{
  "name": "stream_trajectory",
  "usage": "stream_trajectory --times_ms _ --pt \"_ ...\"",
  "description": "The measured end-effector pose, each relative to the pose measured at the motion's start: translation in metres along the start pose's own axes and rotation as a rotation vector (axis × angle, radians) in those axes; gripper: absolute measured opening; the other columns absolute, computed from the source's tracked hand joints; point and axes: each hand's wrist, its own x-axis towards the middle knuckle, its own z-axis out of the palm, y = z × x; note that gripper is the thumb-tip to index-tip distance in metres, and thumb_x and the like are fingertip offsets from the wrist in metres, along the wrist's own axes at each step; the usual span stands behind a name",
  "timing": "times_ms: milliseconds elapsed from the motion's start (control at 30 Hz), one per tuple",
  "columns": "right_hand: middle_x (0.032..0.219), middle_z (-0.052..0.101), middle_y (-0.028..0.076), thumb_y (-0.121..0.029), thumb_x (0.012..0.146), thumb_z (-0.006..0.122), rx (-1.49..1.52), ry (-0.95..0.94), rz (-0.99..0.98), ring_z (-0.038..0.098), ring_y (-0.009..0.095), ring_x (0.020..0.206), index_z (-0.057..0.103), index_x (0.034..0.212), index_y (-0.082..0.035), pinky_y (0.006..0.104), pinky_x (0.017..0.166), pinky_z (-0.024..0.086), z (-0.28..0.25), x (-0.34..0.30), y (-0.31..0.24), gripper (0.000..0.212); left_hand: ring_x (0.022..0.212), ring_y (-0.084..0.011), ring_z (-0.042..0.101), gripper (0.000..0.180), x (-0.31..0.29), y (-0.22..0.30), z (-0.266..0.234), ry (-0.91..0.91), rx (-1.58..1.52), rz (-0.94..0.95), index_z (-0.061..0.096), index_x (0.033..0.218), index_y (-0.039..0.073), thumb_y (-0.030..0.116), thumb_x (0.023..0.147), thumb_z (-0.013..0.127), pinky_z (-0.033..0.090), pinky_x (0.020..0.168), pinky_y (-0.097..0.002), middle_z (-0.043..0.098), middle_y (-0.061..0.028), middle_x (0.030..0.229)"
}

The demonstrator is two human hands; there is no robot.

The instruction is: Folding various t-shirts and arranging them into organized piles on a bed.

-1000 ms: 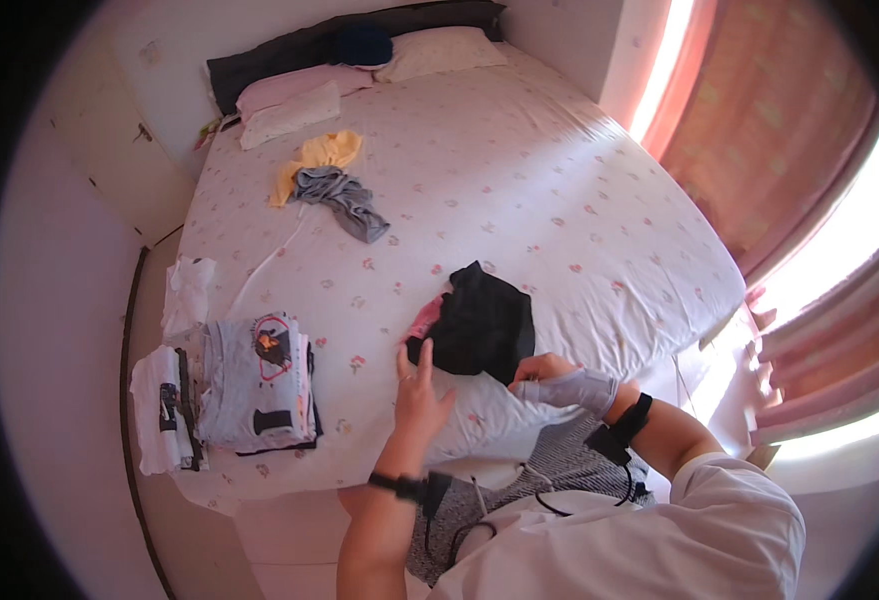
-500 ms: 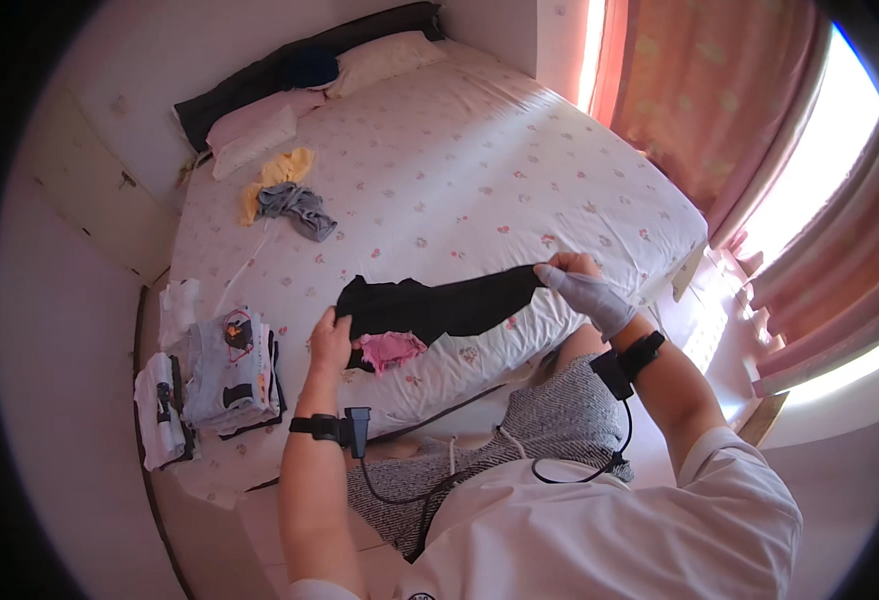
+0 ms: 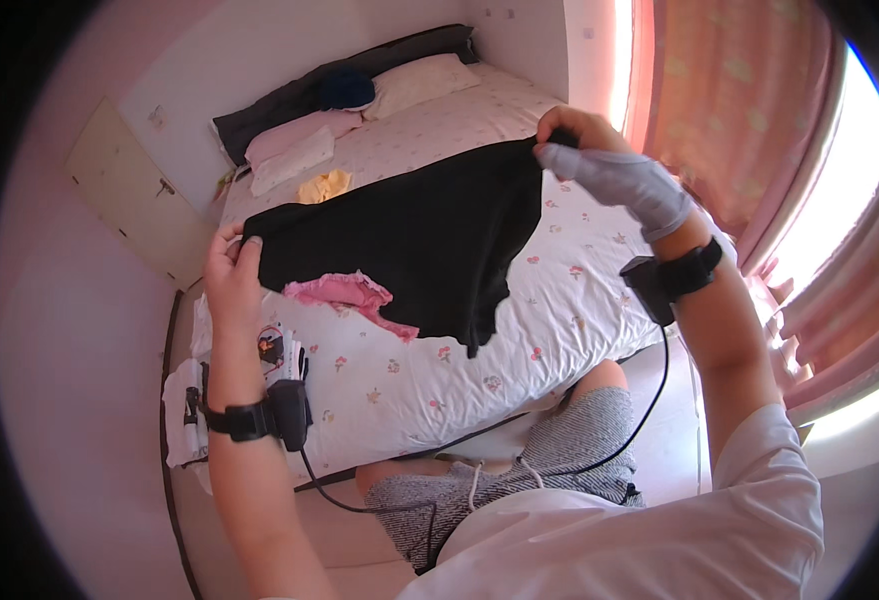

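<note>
A black garment (image 3: 409, 235) is stretched out in the air above the bed, one edge taut between my hands and the rest hanging loose. Pink ruffled cloth (image 3: 344, 292) shows along its lower left side; whether it belongs to the garment, I cannot tell. At the left end, the fingers of my left hand (image 3: 229, 262) pinch a corner. My right hand (image 3: 599, 160), partly covered by a pale grey glove or wrap, grips the opposite corner higher up. The garment hides part of the bed.
The bed (image 3: 549, 330) has a white flowered sheet. Folded clothes (image 3: 189, 400) lie stacked at its left edge, partly behind my left arm. A crumpled yellow cloth (image 3: 325, 186) rests farther back, near the pillows (image 3: 424, 85). Pink curtains (image 3: 739, 110) hang on the right.
Both hands have risen and spread farther apart, the right one most. The black garment has been lifted off the bed and opened wide. The view has tilted up slightly.
</note>
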Motion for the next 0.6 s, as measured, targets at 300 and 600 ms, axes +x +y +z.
stream_trajectory --times_ms 300,600 --pt "0.083 0.046 -0.005 -0.029 0.096 0.054 0.298 -0.052 0.024 0.047 0.005 0.076 0.054 0.098 -0.007 0.0193 0.068 0.042 -0.017 -0.007 0.013 0.021 0.095 -0.0106 0.058 0.032 -0.019 0.024 0.015 -0.202 0.450 0.154 0.056 0.120 -0.002 0.007 0.089 0.057 0.046 0.086 -0.0260 0.064 -0.0067 0.102" --pt "0.103 0.066 0.016 -0.036 0.083 0.069 0.089 0.128 0.272 0.062 0.026 0.096 0.054 0.126 -0.001 0.0354 0.086 0.050 0.114 -0.033 0.217 0.058 0.113 -0.0328 0.058 0.062 -0.097 -0.222 0.055 -0.155 0.742 -0.170 0.049 0.131 0.002 0.029 0.079 0.070 0.045 0.096 -0.0412 0.060 -0.0203 0.122"
